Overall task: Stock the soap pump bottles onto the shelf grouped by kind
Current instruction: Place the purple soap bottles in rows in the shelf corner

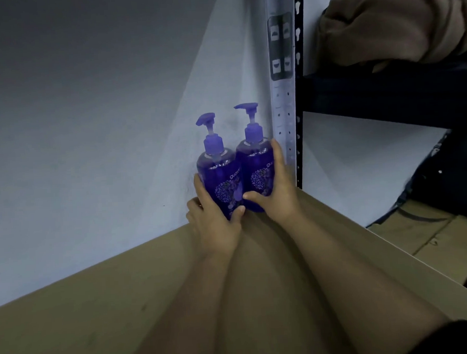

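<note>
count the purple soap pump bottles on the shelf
2, upright, side by side in the shelf's back corner: left bottle gripped by the left hand, right bottle by the right hand. No others are visible.

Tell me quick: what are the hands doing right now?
Left hand: gripping the left purple pump bottle.
Right hand: gripping the right purple pump bottle.
</note>
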